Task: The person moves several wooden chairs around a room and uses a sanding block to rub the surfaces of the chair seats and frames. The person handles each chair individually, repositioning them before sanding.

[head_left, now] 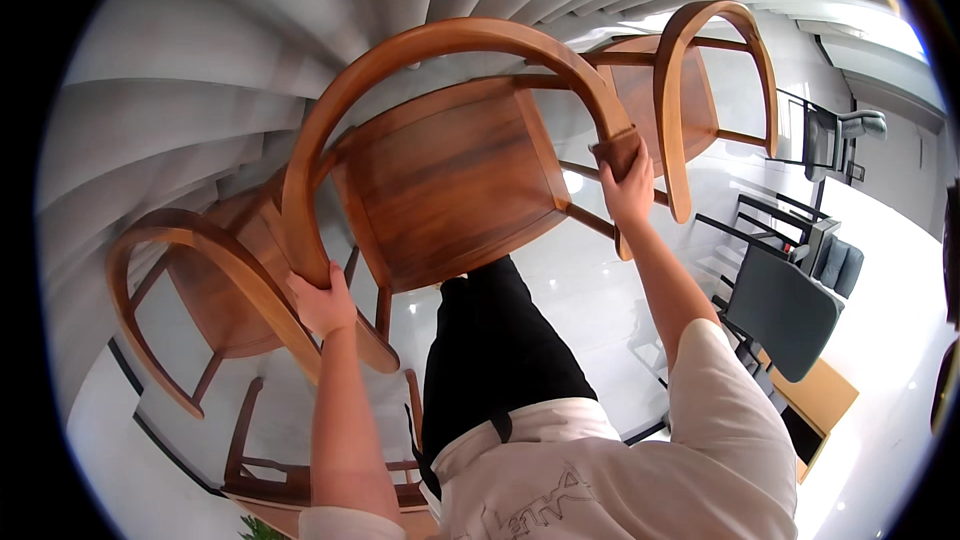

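In front of me is a brown wooden armchair [450, 180] with a curved rail that sweeps round into both armrests and a broad flat seat. My left hand [325, 302] is closed round its left armrest, close to the front end. On the opposite side, my right hand [630, 190] grips the right armrest. A small dark brown patch [616, 151] shows at the right fingers; whether it is a cloth or part of the chair I cannot tell. My legs are just in front of the seat.
Matching armchairs flank this one, a left chair [215, 290] and a right chair [690, 90]. Pleated grey curtains [190, 120] hang behind them. To the right are a dark grey chair [785, 310] and a tan box-shaped piece [815, 390]. Wooden furniture [270, 485] stands at lower left.
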`<state>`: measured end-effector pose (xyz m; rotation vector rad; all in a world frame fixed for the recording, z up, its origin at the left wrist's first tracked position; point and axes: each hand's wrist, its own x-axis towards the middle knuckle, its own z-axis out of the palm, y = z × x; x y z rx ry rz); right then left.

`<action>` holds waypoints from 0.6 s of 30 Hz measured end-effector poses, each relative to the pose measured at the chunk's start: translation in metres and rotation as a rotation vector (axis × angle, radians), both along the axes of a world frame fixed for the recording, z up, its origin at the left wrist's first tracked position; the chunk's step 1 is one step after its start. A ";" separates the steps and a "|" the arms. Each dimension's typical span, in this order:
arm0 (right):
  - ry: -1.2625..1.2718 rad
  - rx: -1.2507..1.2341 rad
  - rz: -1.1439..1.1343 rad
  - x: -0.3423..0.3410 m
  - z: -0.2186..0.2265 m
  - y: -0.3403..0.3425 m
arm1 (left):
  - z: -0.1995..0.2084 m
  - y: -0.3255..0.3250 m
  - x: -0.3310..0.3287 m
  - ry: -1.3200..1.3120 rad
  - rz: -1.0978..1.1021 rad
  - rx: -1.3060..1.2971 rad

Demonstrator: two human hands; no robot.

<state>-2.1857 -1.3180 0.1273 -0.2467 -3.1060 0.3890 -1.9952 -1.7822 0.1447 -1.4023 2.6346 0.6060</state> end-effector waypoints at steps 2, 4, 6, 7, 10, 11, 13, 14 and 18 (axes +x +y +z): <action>0.001 0.021 -0.014 0.006 -0.001 -0.001 | -0.001 -0.003 -0.002 -0.018 -0.018 -0.016; -0.058 0.054 -0.009 -0.013 0.000 0.000 | 0.003 0.001 -0.002 0.000 -0.003 0.027; -0.115 0.056 0.053 -0.047 0.003 -0.008 | 0.004 0.002 0.000 -0.018 0.009 0.011; -0.105 0.022 0.081 -0.067 0.012 -0.022 | 0.001 0.001 -0.001 -0.042 0.000 -0.018; -0.039 -0.044 0.219 -0.110 0.020 -0.058 | -0.006 -0.001 -0.001 -0.012 -0.043 -0.040; -0.037 -0.081 0.263 -0.120 0.025 -0.072 | -0.007 -0.005 0.003 -0.005 -0.045 -0.039; 0.017 0.008 0.296 -0.132 0.014 -0.073 | -0.004 -0.001 -0.004 0.025 -0.075 -0.030; 0.001 -0.021 0.297 -0.129 0.016 -0.071 | -0.004 0.000 -0.005 0.024 -0.069 -0.032; 0.006 -0.093 0.195 -0.093 0.019 -0.037 | -0.003 0.003 -0.006 -0.004 -0.065 -0.040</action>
